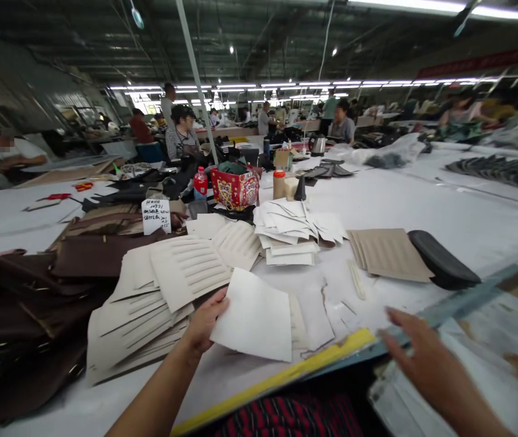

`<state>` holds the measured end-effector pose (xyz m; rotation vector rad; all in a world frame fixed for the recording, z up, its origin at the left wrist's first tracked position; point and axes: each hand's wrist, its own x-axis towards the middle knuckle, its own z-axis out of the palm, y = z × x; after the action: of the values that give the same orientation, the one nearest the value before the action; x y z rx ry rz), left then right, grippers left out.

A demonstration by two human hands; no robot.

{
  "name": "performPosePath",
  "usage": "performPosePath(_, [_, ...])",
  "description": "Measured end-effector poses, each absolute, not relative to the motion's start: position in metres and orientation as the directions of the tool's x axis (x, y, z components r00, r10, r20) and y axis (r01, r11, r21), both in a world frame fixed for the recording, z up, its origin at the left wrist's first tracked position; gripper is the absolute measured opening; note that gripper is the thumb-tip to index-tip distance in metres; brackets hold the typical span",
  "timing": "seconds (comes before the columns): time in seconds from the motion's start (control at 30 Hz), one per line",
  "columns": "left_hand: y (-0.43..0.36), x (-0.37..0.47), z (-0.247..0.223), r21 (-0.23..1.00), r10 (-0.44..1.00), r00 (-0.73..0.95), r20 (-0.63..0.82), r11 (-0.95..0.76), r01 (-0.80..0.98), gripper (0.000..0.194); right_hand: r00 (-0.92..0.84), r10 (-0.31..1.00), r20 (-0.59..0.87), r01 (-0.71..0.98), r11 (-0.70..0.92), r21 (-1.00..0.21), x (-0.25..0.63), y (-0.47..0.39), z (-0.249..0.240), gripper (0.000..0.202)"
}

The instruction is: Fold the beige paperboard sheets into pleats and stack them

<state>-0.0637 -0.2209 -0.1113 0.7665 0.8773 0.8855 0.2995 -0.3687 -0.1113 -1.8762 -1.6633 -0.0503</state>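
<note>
My left hand (pixel 206 318) grips the left edge of a flat white panel (pixel 259 315), thumb on top and fingers beneath. Under its right side another pale sheet peeks out on the table. Beside that hand, to the left, lies a fanned heap of cream panels (pixel 140 321) with raised ribs (pixel 195 267). My right hand (pixel 418 352) hovers near the table's front edge, fingers apart, holding nothing and slightly blurred. A loose stack of white pieces (pixel 288 227) sits behind the held panel. Tan ribbed panels (pixel 388 252) rest farther right, against a black curved pad (pixel 443 261).
Dark brown leather bags (pixel 26 328) pile up at left, with a handwritten card (pixel 156 215) behind. A red patterned box (pixel 235 187), a red-capped bottle (pixel 200 183) and an orange-lidded jar (pixel 279 184) stand mid-table. Yellow tape (pixel 331 352) lines the front edge. People work in the background.
</note>
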Motion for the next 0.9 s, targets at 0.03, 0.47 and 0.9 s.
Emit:
performPosePath(0.03, [-0.223, -0.063, -0.111, 0.843, 0.882, 0.355, -0.310, 0.428, -0.327, 0.051, 0.092, 0.918, 0.386, 0.908, 0.082, -0.411, 0.264, -0.354, -0.116, 0.052])
performPosePath(0.47, [-0.242, -0.092, -0.106, 0.941, 0.943, 0.075, -0.324, 0.330, -0.076, 0.061, -0.135, 0.979, 0.151, 0.932, 0.177, -0.318, 0.142, -0.306, -0.140, 0.033])
performPosePath(0.9, [-0.276, -0.092, -0.100, 0.931, 0.823, 0.445, -0.352, 0.257, 0.261, 0.056, 0.045, 0.997, -0.064, 0.266, -0.074, -0.961, 0.194, -0.306, -0.082, 0.021])
